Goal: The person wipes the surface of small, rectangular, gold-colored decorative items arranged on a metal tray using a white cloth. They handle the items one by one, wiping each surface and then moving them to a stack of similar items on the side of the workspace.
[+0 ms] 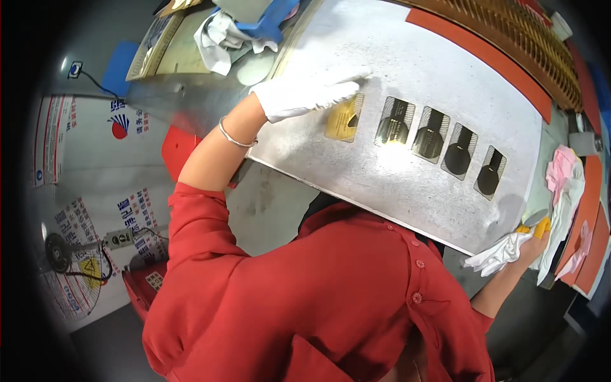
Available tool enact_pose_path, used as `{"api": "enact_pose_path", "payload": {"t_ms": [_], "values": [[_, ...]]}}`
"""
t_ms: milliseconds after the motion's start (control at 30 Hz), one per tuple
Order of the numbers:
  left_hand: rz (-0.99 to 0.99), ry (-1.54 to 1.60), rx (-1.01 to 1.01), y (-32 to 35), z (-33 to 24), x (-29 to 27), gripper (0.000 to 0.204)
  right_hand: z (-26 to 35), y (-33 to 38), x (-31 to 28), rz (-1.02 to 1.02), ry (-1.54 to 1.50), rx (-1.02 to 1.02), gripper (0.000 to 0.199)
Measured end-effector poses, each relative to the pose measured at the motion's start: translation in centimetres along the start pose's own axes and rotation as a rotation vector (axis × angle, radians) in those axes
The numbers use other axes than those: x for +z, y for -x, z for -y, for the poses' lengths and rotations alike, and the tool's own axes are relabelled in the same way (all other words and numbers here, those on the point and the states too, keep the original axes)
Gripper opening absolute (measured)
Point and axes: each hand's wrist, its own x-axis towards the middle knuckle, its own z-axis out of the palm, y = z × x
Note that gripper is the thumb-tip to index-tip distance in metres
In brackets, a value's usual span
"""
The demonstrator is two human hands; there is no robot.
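Observation:
My left hand (pixel 312 95), in a white glove, stretches over the pale grey tabletop (pixel 344 57) with its fingers extended. Its fingertips are beside the upper edge of a small rectangular piece with a yellow face (pixel 342 121). To the right lie several rectangular pieces with fine mesh borders and dark, round, stemmed shapes, among them one catching bright glare (pixel 394 121) and one at the far end of the row (pixel 490 173). By the table's right edge, my right hand (pixel 538 237), with orange-yellow covers on its fingertips, grips a crumpled white cloth (pixel 499 253).
Brown slotted racks (pixel 509 38) and an orange-red strip (pixel 484 60) border the table's far side. Pink and white cloths (pixel 563 178) hang at the right. White cloths (pixel 219 41) and a blue bin (pixel 270 19) sit at the upper left. A fan (pixel 58 253) stands at the lower left.

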Motion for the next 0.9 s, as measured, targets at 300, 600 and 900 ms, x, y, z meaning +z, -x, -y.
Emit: {"api": "enact_pose_path", "payload": {"t_ms": [300, 600, 900], "values": [[0.084, 0.168, -0.066, 0.0, 0.3, 0.9, 0.064, 0.0, -0.5, -1.1, 0.053, 0.025, -0.001, 0.021], [0.096, 0.108, -0.084, -0.5, 0.0, 0.0, 0.061, -0.6, -0.7, -1.7, 0.08, -0.01, 0.013, 0.02], [0.202, 0.058, -0.027, -4.9, -2.4, 2.5, 0.069, 0.0, -0.1, -0.5, 0.07, -0.016, -0.017, 0.019]]}}
